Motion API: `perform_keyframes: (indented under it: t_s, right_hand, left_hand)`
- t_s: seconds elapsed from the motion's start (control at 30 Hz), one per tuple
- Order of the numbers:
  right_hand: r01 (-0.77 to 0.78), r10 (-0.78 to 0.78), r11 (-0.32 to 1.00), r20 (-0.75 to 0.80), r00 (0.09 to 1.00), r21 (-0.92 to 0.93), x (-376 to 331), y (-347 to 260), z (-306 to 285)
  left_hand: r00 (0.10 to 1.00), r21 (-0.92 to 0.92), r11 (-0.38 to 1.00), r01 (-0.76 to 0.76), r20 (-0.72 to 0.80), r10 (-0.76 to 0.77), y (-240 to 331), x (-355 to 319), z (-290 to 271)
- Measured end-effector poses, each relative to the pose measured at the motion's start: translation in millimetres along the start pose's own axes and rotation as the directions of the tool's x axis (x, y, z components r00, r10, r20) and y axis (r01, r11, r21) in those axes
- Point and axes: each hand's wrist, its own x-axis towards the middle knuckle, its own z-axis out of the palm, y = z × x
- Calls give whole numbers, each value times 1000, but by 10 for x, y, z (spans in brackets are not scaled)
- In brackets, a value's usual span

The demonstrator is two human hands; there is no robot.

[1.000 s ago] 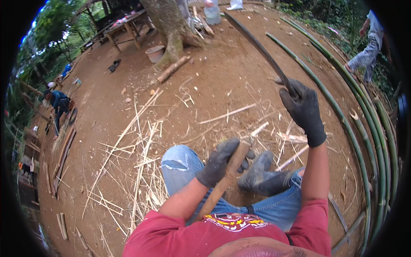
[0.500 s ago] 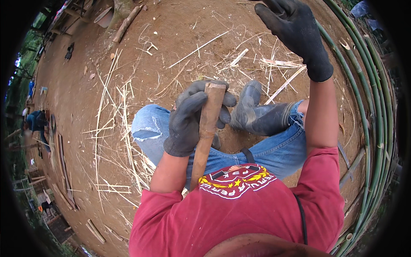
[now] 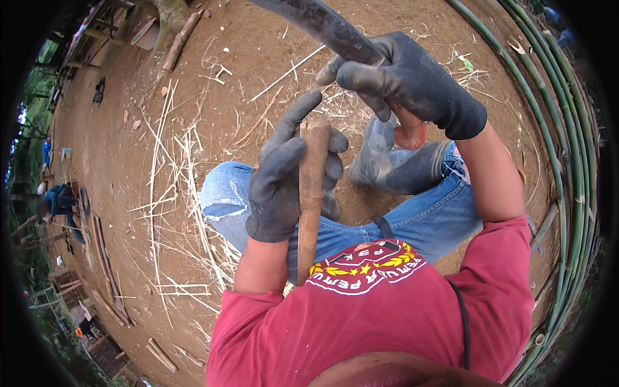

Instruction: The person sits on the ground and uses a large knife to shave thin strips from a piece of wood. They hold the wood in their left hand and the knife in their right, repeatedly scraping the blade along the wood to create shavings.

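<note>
My left hand [image 3: 274, 193], in a dark grey work glove, holds a brown piece of split bamboo [image 3: 312, 180] upright. The thumb lies along its near side, the index finger points up, and other fingertips show past its far edge. The lower end of the bamboo rests by my shirt. In my right hand [image 3: 422, 80], also gloved, is a machete [image 3: 316, 26]. Its dark blade slants up and left beyond the top of the bamboo, apart from it. The reddish end of its handle [image 3: 411, 135] shows below my fingers; the blade tip is out of view.
Long green bamboo poles [image 3: 570, 161] curve along the right. Pale thin strips and shavings [image 3: 187, 193] litter the dirt ground. A rubber boot [image 3: 400, 168] stands beyond my hands. A short log [image 3: 182, 40] lies at the upper left; another person [image 3: 61, 200] bends at the far left.
My right hand has come down and left, bringing the machete blade and handle into view. The left index finger has lifted off, and the bamboo stands a little more upright.
</note>
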Motion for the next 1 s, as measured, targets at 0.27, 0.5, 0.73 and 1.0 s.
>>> perform_keyframes:
  t_s: [0.27,0.5,0.73,1.0]
  right_hand:
    - [16,-32,983,85,996,181,-72,26,268]
    - [48,-28,990,-147,989,129,-22,64,201]
    - [12,99,960,-380,920,279,96,207,-50]
    - [-24,148,964,-460,876,266,41,161,-44]
  left_hand:
    - [994,48,998,-36,-106,40,-66,6,18]
    - [1000,-41,999,-10,-29,8,-67,7,-24]
    - [1000,-126,992,-9,27,13,-63,23,-6]
    - [983,56,992,112,-150,-102,4,-26,11]
